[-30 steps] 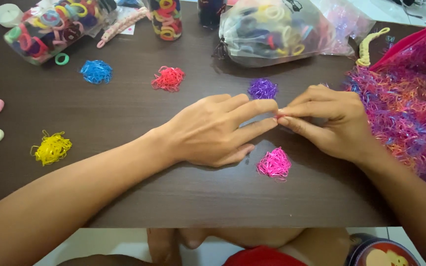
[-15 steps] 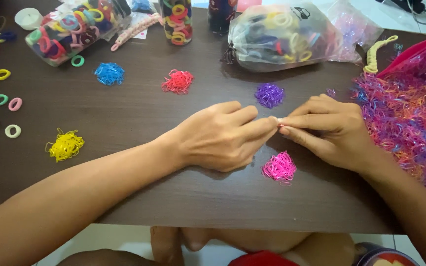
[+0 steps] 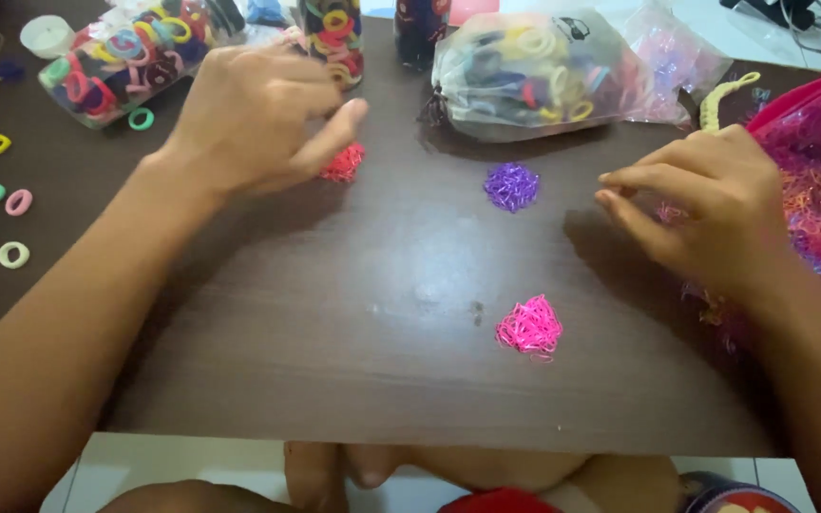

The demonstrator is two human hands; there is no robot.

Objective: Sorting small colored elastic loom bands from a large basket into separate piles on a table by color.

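The big brown table (image 3: pixel 410 361) is full of tiny rubber bands sorted by colour. On the person's right lies the biggest heap, a mixed pile of bands (image 3: pixel 819 190) in pink, purple and orange, spilling from a red bag. At the back sit a clear bag of hair ties (image 3: pixel 525 71) and a jar of hair ties (image 3: pixel 116 62) lying on its side.

The left hand (image 3: pixel 249 119) is up over the far left part of the table. Its fingers are curled and its thumb sticks out toward the little red pile (image 3: pixel 342 163). The red pile lies just beside and under that thumb, a bit to the hand's right. The picture is blurry there, so I cannot tell if the hand pinches a band or holds nothing.

The right hand (image 3: pixel 705 204) is by the edge of the mixed pile. Its fingertips point left, close together, but I cannot tell if a band is between them. The mixed pile is right behind and under this hand.

The purple pile (image 3: pixel 511 186) sits between the two hands, nearer the right one. The pink pile (image 3: pixel 529 328) is closer to the person, well apart from both hands.
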